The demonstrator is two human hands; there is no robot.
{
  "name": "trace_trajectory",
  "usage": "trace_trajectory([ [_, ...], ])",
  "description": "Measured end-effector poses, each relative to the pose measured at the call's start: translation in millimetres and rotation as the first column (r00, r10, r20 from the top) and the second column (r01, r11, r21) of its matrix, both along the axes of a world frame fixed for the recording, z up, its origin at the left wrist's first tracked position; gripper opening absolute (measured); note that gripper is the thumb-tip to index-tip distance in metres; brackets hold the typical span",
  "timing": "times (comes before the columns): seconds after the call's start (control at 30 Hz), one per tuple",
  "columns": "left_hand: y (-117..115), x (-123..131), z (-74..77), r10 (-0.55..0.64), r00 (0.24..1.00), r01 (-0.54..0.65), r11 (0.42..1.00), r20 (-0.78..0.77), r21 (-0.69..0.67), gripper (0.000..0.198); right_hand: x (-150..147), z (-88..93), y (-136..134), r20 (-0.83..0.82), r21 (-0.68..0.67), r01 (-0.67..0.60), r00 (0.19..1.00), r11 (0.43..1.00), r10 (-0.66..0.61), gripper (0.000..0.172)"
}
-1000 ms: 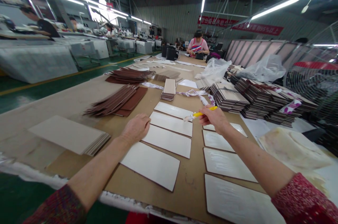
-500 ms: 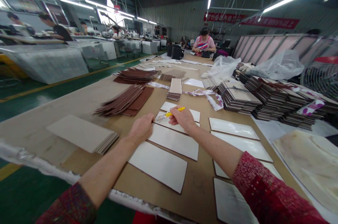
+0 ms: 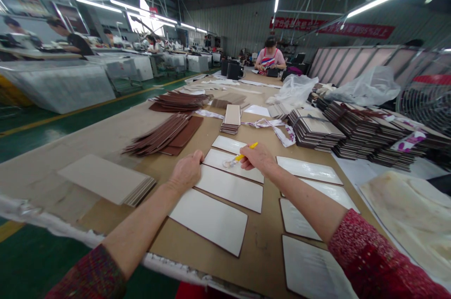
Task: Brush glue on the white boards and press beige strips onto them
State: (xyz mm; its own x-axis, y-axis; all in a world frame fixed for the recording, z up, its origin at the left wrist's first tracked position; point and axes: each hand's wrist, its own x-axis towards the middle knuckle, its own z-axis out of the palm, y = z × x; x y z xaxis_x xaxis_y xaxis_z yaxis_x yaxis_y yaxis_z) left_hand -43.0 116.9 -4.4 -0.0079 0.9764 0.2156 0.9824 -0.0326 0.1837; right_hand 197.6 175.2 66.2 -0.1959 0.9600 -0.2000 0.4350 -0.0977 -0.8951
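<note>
Glue could smear past the white panel (image 3: 234,164) if the right hand (image 3: 259,158), closed around the yellow-handled brush (image 3: 240,157), drifts while the flat, empty left hand (image 3: 186,171) slips.

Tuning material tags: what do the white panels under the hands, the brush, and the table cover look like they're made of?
White panels: probably thin board, glossy white face, dark brown edges showing. The right hand holds a brush: yellow handle, likely plastic, with pale bristles, slightly blurred. The left hand rests at a panel's edge. Table cover: matte brown, looks like cardboard or kraft paper.
</note>
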Motion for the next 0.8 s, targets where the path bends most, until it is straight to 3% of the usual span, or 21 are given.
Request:
trace_trajectory([
  [0.47, -0.4, 1.0, 0.2, -0.002, 1.0, 0.002, 1.0, -0.025, -0.008, 0.024, 82.6, 7.5, -21.8, 0.073, 0.002, 0.096, 0.993, 0.995, -0.096, 0.013],
  [0.63, -1.3, 2.1, 1.3, -0.006, 1.0, 0.006, 1.0, -0.029, -0.005, 0.024, 100.2, 8.9, -27.8, 0.076, 0.015, 0.128, 0.989, 0.992, -0.129, 0.01],
  [0.8, -1.7, 3.3, 3.2, -0.015, 1.0, 0.014, 1.0, -0.025, -0.007, 0.024, 105.2, 25.8, -22.3, 0.108, 0.08, 0.138, 0.983, 0.987, -0.147, 0.011],
])
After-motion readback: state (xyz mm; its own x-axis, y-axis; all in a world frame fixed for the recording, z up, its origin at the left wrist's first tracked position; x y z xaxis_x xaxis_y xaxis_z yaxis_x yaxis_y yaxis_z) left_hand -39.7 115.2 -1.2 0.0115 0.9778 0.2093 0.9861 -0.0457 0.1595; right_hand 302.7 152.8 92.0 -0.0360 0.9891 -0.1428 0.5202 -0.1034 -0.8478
